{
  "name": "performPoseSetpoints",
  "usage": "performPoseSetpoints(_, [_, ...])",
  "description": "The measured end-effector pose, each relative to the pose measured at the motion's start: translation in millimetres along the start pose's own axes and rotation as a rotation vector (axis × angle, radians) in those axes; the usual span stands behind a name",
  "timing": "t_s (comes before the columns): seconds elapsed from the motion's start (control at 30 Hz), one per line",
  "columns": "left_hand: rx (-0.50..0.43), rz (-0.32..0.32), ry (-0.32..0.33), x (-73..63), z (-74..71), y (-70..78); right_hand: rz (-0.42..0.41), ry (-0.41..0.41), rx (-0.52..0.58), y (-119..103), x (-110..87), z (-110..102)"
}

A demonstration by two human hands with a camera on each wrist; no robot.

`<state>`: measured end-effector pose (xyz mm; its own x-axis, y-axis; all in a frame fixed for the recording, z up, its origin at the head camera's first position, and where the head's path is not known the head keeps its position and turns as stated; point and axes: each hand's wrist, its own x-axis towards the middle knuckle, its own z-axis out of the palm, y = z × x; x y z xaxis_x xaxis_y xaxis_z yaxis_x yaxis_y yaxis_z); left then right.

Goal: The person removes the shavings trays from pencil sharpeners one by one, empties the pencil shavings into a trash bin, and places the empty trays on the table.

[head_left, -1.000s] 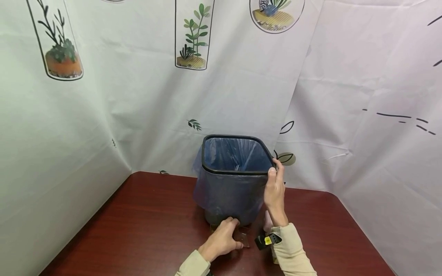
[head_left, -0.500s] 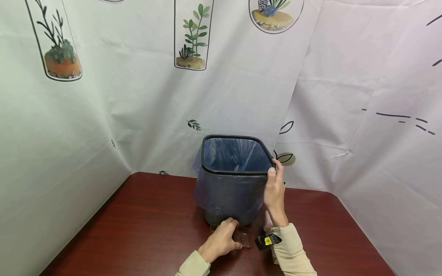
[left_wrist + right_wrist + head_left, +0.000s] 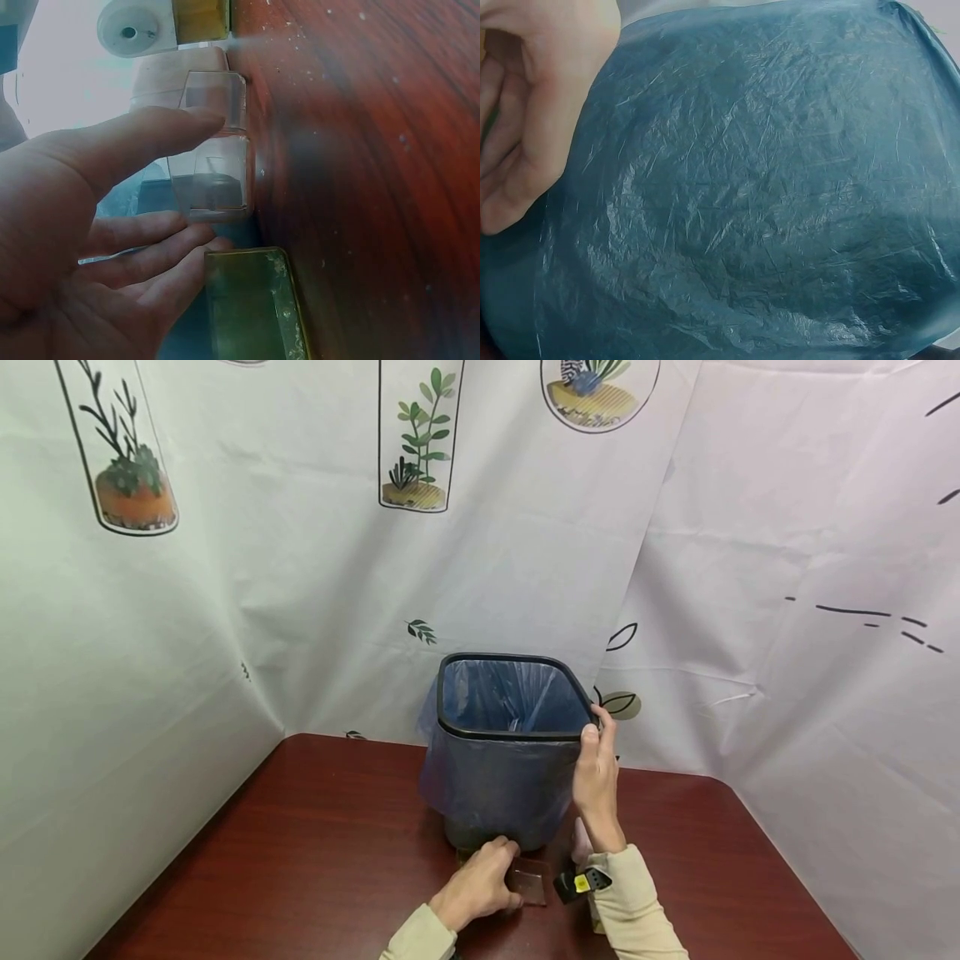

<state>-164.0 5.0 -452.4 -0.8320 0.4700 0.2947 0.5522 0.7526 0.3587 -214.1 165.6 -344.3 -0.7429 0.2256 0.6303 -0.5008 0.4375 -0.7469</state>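
Note:
A trash can (image 3: 517,785) with a black rim and a blue bag liner stands on the table. My right hand (image 3: 597,774) grips the rim's near right corner, thumb on the near side. My left hand (image 3: 483,878) is low at the can's base, beside a clear plastic box (image 3: 530,882). In the left wrist view its thumb lies across the clear box (image 3: 214,176), and its fairly straight fingers reach a green translucent box (image 3: 251,304). The right wrist view is filled by the bag liner (image 3: 765,187), with the left hand (image 3: 544,97) at upper left.
A pale thing (image 3: 582,842) stands partly hidden behind the right sleeve. The left wrist view shows a white round end with a hole (image 3: 129,31) and an amber block (image 3: 201,19). White printed fabric (image 3: 315,568) surrounds the dark red table (image 3: 337,843).
The clear box has slid slightly right and nearer, showing more of itself beside the left thumb. The left thumb has drawn back a little. The right hand and trash can stay put.

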Motion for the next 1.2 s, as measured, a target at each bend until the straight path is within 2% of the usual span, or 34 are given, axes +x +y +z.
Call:
performPoseSetpoints(0.2, [0.014, 0.009, -0.024, 0.4, 0.0, -0.5, -0.003, -0.003, -0.002, 0, -0.2, 0])
performPoseSetpoints(0.43, [0.047, 0.068, 0.052, -0.5, 1.7, 0.2, 0.000, 0.004, -0.004, 0, 0.0, 0])
performPoseSetpoints(0.53, [0.034, 0.073, 0.047, -0.8, 1.6, -0.6, 0.003, 0.006, -0.002, 0, 0.3, 0])
performPoseSetpoints(0.73, [-0.073, 0.028, 0.008, -1.6, -2.8, -3.7, 0.011, -0.013, 0.008, 0, -0.8, 2])
performPoseSetpoints(1.0, [-0.158, 0.002, 0.011, -7.6, -20.3, -3.6, 0.023, -0.031, 0.034, -1, -0.9, 1])
performPoseSetpoints(1.1, [-0.212, 0.012, 0.032, -13.1, -31.0, -4.5, 0.021, -0.052, 0.048, 1, -2.0, 0])
performPoseSetpoints(1.2, [-0.236, 0.028, 0.084, -19.6, -42.3, -5.7, 0.006, -0.087, 0.049, 2, -1.8, -3])
